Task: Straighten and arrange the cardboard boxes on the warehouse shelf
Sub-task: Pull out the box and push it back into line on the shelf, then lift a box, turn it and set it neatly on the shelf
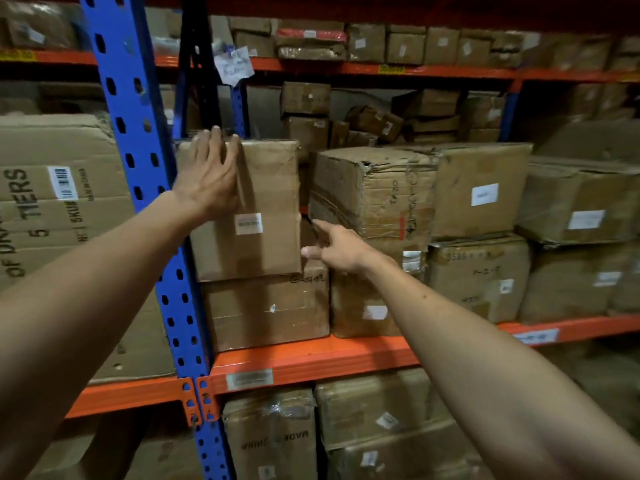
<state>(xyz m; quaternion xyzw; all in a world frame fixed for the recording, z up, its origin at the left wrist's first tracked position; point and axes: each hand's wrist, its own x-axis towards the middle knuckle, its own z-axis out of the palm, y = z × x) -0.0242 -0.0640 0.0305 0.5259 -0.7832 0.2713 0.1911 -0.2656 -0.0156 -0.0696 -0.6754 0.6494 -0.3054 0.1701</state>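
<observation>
A tall cardboard box (266,202) with a white label stands at the left end of the shelf, on top of a lower box (266,310). My left hand (211,171) lies flat against its front upper left, fingers spread over the top edge. My right hand (337,245) is in the gap at the tall box's right side, index finger stretched toward the bottom corner of a crumpled box (374,192) that sits turned at an angle. That crumpled box rests on another box (367,306).
A blue upright post (138,161) stands just left of the tall box. The orange shelf beam (311,358) runs below. More labelled boxes (485,192) fill the shelf to the right, small boxes are heaped behind, and boxes fill the levels above and below.
</observation>
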